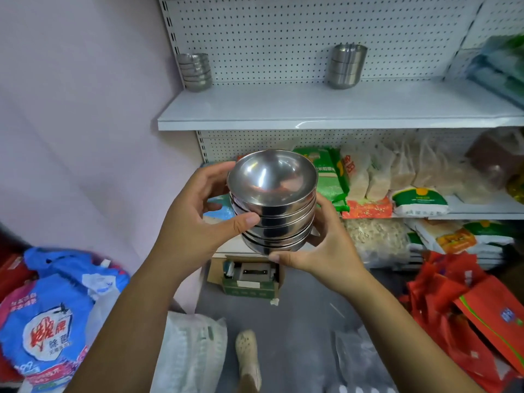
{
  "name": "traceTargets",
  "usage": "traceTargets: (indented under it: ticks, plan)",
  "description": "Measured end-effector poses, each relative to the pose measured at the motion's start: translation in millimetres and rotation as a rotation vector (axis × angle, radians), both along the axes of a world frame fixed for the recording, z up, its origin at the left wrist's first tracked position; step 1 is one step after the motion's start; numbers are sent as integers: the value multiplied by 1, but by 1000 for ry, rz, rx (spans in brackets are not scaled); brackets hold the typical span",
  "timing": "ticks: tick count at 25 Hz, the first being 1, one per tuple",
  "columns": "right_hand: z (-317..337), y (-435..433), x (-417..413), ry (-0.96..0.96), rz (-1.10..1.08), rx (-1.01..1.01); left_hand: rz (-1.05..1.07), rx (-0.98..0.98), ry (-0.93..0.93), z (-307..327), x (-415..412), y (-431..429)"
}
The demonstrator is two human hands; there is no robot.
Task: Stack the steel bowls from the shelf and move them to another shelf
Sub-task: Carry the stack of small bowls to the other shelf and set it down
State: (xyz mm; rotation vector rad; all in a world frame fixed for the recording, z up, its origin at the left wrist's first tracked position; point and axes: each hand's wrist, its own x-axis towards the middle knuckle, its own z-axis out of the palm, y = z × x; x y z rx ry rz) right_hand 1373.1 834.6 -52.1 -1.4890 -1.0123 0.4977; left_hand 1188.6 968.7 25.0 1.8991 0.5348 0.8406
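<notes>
Now | left hand [198,219] grips stack of steel bowls [273,202], thumb on its side | right hand [323,251] cups its base, fingers curled | white shelf [312,109] above carries two more bowl stacks [195,71].

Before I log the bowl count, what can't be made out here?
Head view:
- Bowl count of the held stack: left hand and right hand cover its sides.
- left shelf stack and right shelf stack: too small to count.
- packages at the right edge: blurred, cut off.
</notes>
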Motion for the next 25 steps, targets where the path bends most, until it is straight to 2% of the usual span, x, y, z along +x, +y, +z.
traceTargets:
  ticks: [7,14,25]
  plan:
    - [15,152,67,64,-42,34,-57,40,0,22,79,158]
    - [32,282,122,44,-82,68,-39,58,11,38,142,289]
    - [30,470,270,-47,123,-20,168,65,11,28,257,435]
